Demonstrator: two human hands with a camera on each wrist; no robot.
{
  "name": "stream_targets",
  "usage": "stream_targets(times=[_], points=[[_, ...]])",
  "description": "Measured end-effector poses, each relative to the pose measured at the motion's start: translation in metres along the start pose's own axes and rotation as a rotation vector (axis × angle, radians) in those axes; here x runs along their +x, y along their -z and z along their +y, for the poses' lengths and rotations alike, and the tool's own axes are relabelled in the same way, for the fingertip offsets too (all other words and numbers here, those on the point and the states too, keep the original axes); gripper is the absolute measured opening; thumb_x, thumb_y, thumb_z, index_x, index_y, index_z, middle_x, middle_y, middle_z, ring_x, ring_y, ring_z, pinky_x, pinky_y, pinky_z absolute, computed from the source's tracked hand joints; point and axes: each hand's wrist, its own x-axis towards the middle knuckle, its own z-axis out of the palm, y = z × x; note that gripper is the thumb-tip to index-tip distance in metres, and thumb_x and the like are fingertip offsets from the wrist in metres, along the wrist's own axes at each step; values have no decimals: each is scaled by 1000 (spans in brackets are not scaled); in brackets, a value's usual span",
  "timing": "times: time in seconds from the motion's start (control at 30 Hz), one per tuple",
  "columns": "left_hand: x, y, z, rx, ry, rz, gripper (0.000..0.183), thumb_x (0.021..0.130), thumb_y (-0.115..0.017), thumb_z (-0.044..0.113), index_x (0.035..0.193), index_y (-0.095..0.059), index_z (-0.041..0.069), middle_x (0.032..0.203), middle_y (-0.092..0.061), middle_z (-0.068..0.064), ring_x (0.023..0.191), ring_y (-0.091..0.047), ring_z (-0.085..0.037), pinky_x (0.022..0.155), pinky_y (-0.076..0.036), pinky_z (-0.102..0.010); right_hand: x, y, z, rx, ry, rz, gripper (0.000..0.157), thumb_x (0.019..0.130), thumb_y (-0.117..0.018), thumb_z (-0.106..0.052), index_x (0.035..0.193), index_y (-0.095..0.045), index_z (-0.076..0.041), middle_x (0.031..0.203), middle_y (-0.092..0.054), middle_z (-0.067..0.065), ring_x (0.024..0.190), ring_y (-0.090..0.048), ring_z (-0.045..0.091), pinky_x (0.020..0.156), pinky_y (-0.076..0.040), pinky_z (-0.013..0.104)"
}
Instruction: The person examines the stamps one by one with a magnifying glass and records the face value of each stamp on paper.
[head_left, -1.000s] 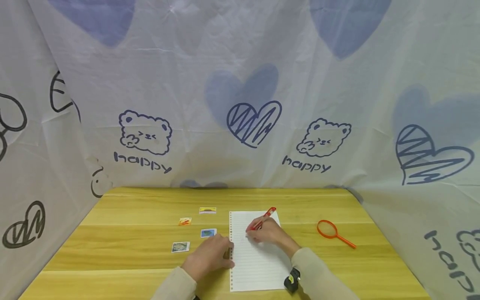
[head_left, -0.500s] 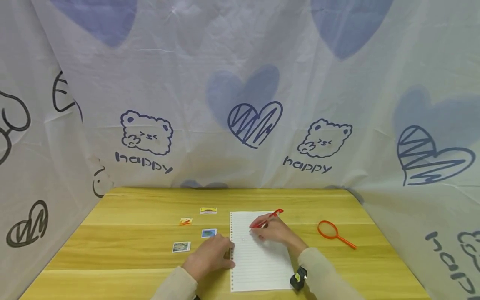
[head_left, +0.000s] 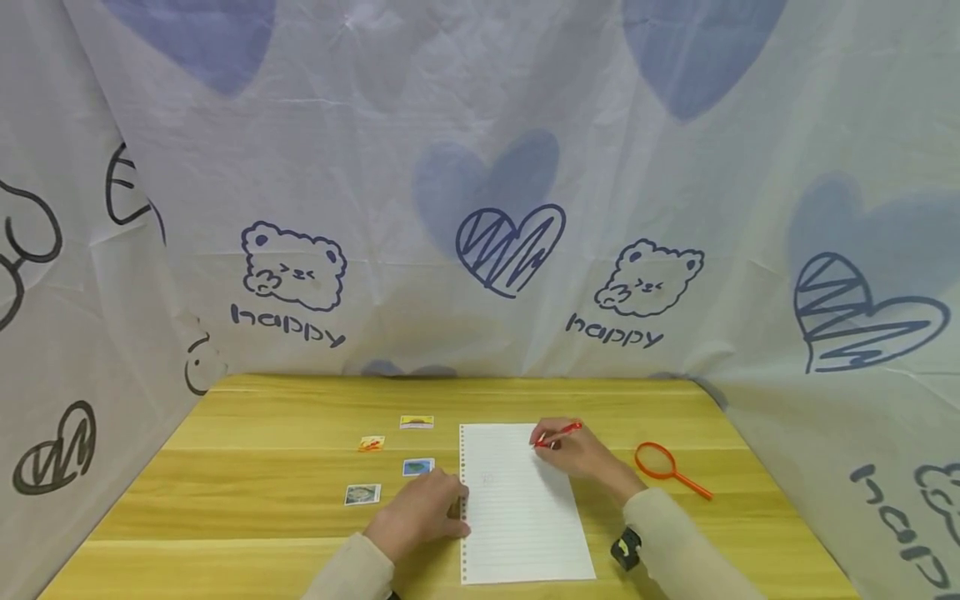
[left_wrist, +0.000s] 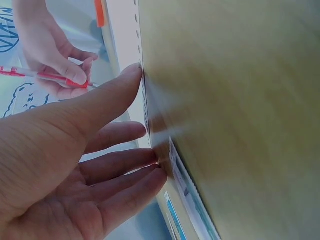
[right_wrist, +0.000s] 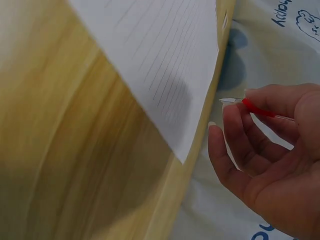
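A lined sheet of paper [head_left: 521,533] with punched holes down its left side lies on the wooden table, faint marks near its upper left. My left hand [head_left: 422,510] rests at that holed edge, thumb and fingertips touching down in the left wrist view [left_wrist: 100,130]. Between thumb and fingers my right hand [head_left: 583,458] pinches a red pen [head_left: 564,432], its tip over the sheet's upper right corner. In the right wrist view the pen's tip shows raised above the paper [right_wrist: 165,65], pointing past its corner.
Several small stamp-like pictures lie left of the sheet, among them a yellow one [head_left: 417,422], a blue one [head_left: 418,467] and a grey one [head_left: 363,494]. A red-orange magnifying glass [head_left: 672,471] lies to the right. A printed cloth [head_left: 420,333] hangs behind the table.
My right hand has moved right and slightly away with the pen, from the marks at the upper left to the upper right corner, uncovering the marks. My left hand has stayed put.
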Motion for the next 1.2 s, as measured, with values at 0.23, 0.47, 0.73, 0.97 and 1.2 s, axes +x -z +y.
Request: stream_targets(times=[0.23, 0.47, 0.73, 0.97, 1.2], points=[[-1, -1, 1, 0, 1, 1, 24, 80, -89, 25, 76, -70, 11, 62, -56, 7, 58, -42, -5, 55, -37, -21, -7, 12, 15, -177, 281, 41, 9, 85, -66, 8, 91, -70, 2, 83, -73, 14, 72, -61, 14, 67, -53, 23], [-1, 1, 1, -5, 6, 1, 24, 80, -89, 25, 79, -71, 10, 62, -56, 7, 57, -42, -5, 54, -37, -21, -11, 23, 25, -265, 260, 39, 17, 82, -64, 12, 93, -72, 2, 84, -73, 14, 73, -64, 18, 67, -56, 25], [-1, 0, 1, -4, 19, -4, 23, 80, -89, 26, 81, -72, 10, 63, -56, 8, 58, -42, -6, 55, -37, -21, -15, 29, 43, -331, 81, 41, 25, 78, -69, 12, 96, -75, -4, 83, -71, 3, 77, -62, 12, 69, -53, 25], [1, -3, 0, -2, 28, -13, 23, 80, -89, 27, 83, -73, 10, 62, -55, 8, 56, -42, -5, 54, -36, -21, -18, 35, 59, -388, 84, 53, 19, 77, -75, 8, 89, -73, -6, 80, -71, 1, 73, -59, 11, 68, -52, 27], [1, -3, -1, -5, 37, -28, 23, 81, -88, 27, 84, -73, 10, 62, -55, 8, 57, -42, -6, 54, -37, -21, -20, 42, 74, -401, 68, 39, 19, 77, -76, 10, 85, -73, -7, 79, -71, 0, 72, -55, 8, 67, -51, 26]])
